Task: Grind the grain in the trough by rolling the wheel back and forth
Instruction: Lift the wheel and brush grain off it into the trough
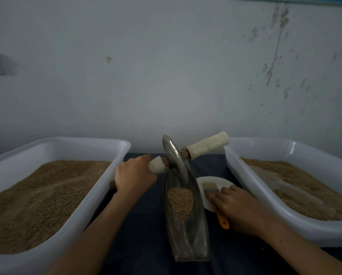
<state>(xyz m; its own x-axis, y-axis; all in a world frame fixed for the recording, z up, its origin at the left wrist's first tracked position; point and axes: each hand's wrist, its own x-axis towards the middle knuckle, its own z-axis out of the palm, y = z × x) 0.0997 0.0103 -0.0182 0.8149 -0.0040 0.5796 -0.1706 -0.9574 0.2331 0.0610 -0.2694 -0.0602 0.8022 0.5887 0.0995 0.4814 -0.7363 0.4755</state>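
1. At the centre of the dark surface, between two white tubs, lies the metal trough, boat-shaped, its long axis running from 12 to 6 o'clock.
2. Grain sits in a small heap at mid-trough; it is loose and will likely scatter if struck hard.
3. The wheel, a thin metal disc, stands tilted at the 12 o'clock end of the trough, just beyond the grain. It looks stiff and fairly heavy, with a narrow rim prone to tipping.
4. An axle crosses the wheel; wrapped pale grips give the proper holds. The left hand has its fingers curled round the left grip. The right grip, at 2 o'clock, is free.
5. The right hand rests at 4 o'clock, fingers nearly straight, laid over a brush on a white plate; whether it clasps the orange handle cannot be told.
6. Judgement: both grips should be held before rolling, pressure kept level.
7. Left tub and right tub hold brown grain.
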